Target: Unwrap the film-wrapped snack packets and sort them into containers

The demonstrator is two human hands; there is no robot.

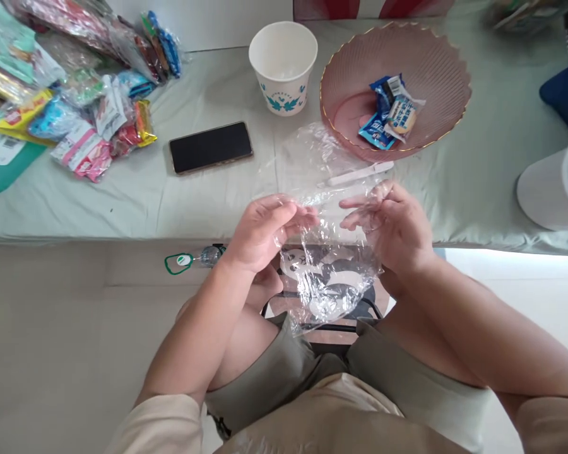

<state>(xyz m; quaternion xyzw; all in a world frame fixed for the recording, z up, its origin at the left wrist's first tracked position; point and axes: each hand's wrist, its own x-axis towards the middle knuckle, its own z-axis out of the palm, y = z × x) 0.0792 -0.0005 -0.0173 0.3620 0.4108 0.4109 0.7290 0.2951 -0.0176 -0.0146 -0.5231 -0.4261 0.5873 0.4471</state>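
A clear plastic bag [334, 277] hangs between my two hands at the front edge of the cloth-covered table. My left hand [269, 227] grips its left side, thumb against the bent fingers. On the other side my right hand [400, 224] holds the bag, with some fingers stretched toward the left and film lying over them. Just beyond the right fingertips lies a white pen-like tool [360, 174], partly seen through the film. More clear film [312, 148] spreads over the table behind the hands. The pink ribbed bowl [435, 135] there contains several small snack packets [392, 113].
A white paper cup [284, 72] stands left of the bowl, and a black phone [211, 148] lies nearer. Several wrapped snacks [88, 148] crowd the left side by a teal box [28, 167]. At the right edge is a white bin-like container [546, 189]. A bottle [211, 255] shows below the table.
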